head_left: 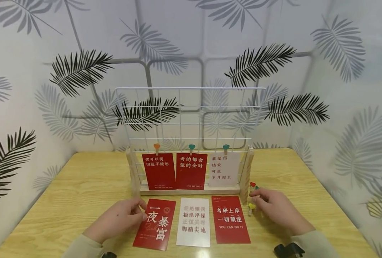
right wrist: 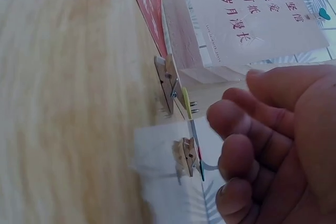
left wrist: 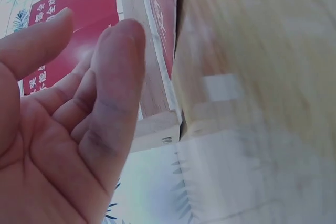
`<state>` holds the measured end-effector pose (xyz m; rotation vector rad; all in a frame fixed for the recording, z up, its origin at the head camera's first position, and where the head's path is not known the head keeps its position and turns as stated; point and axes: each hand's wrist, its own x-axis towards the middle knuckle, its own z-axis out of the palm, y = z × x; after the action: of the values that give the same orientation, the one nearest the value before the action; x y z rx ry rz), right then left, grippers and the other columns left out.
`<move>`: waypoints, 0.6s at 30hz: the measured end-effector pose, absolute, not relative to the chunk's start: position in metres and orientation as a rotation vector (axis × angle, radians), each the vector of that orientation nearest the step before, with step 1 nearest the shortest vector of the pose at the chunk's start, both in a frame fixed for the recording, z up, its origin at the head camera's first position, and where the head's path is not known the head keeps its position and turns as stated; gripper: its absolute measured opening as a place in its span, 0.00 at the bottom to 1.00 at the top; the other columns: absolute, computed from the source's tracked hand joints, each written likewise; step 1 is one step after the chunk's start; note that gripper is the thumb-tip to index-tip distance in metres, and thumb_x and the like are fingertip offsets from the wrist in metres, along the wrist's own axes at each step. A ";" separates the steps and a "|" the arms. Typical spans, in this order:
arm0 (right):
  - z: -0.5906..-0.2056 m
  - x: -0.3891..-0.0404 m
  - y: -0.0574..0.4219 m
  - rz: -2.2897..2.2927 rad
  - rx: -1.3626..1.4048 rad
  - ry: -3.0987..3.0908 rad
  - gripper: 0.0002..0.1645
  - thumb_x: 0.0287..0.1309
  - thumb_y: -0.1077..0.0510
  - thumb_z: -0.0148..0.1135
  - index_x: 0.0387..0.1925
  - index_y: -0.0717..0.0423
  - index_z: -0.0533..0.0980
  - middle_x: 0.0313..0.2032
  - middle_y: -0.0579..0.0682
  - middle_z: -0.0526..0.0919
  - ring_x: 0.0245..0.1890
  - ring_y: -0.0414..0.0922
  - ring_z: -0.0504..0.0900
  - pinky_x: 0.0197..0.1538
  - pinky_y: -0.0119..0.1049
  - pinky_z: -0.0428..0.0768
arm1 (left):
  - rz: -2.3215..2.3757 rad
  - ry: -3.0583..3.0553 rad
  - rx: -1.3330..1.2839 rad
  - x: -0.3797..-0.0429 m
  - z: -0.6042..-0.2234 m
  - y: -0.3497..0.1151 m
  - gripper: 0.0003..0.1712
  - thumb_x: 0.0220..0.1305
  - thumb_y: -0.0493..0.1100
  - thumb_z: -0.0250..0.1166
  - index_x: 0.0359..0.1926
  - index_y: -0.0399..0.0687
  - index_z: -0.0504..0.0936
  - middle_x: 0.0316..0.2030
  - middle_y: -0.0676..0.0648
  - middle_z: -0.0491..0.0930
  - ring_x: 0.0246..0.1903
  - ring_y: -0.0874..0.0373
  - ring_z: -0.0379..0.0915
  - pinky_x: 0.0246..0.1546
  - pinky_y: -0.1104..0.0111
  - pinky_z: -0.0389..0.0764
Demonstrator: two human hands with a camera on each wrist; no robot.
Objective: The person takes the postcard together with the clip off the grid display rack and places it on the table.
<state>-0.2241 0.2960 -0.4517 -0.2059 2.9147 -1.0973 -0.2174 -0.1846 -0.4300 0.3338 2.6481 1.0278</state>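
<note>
My left hand [head_left: 118, 216] hovers at the left edge of a red card [head_left: 160, 215] on the table; its thumb and fingers stand apart with nothing between them in the left wrist view. A white card [head_left: 193, 239] and another red card [head_left: 231, 234] lie to the right in the same row. Beside the rack's right foot, my right hand [head_left: 276, 208] has loosely bent fingers and holds nothing. Close to its fingertips are small wooden clips: one with a yellow heart [head_left: 251, 206], one with a red heart [head_left: 252, 184] and a green one [head_left: 256, 188], partly hidden.
Behind the cards stands a white wire grid rack [head_left: 191, 88] with a wooden base [head_left: 165, 192]. Two red cards and a white card [head_left: 223, 172] hang on it from an orange heart clip [head_left: 156, 146] and two teal ones. Leaf-patterned cloth surrounds the wooden table [head_left: 81, 186].
</note>
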 end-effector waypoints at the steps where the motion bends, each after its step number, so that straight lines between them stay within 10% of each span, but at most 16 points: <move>1: -0.450 -0.223 0.296 -1.097 -0.214 2.928 0.12 0.72 0.50 0.60 0.50 0.49 0.82 0.25 0.44 0.79 0.24 0.42 0.73 0.28 0.37 0.73 | 1.029 2.656 0.340 -0.218 -0.429 -0.184 0.12 0.66 0.45 0.70 0.48 0.48 0.81 0.28 0.52 0.78 0.30 0.57 0.74 0.33 0.62 0.76; 18: -0.432 -0.224 0.289 -1.132 -0.354 3.039 0.12 0.73 0.51 0.59 0.51 0.48 0.82 0.27 0.43 0.81 0.28 0.40 0.77 0.30 0.36 0.75 | 1.127 2.711 0.409 -0.220 -0.418 -0.174 0.14 0.68 0.47 0.68 0.51 0.49 0.79 0.30 0.53 0.79 0.29 0.57 0.75 0.30 0.64 0.79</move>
<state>-0.2236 0.2890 -0.4324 -0.3541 3.0390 -1.1316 -0.2200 -0.1743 -0.4184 0.4090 2.7112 1.1268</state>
